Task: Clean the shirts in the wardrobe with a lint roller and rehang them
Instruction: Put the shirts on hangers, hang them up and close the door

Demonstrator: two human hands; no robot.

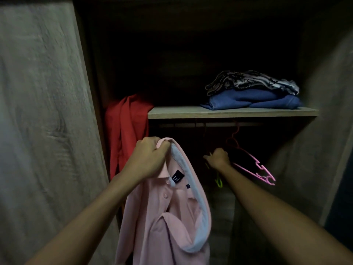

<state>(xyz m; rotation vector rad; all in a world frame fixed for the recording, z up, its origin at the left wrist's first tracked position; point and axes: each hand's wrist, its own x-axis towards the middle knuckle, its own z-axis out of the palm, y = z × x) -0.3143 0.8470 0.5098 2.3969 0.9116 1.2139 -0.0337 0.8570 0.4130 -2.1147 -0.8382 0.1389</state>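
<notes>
Landmark: wardrobe shelf (229, 112), a pale wooden board across the dark interior.

Left hand (150, 157): below the shelf's left end, fingers (162, 148) closed tight around the collar of a pink polo shirt (164, 217). Shirt hangs free from that grip, in front of and below the shelf; white collar lining faces out, dark neck label visible, placket buttons showing.

Right hand (219, 156): below the shelf's middle, under the hanging rail (210, 124). Fingers curled shut around something thin; dim light, cannot tell for certain what. A yellow-green hanger (219, 181) tip shows just below the wrist. A pink hanger (254, 169) hooks on the rail and slopes down to the right, just beside the hand.

Red garment (126, 131): hangs at the shelf's left end, behind the left hand.

On the shelf, right part: folded blue garment (252, 101), with a patterned grey-and-black garment (252, 81) stacked on it.
</notes>
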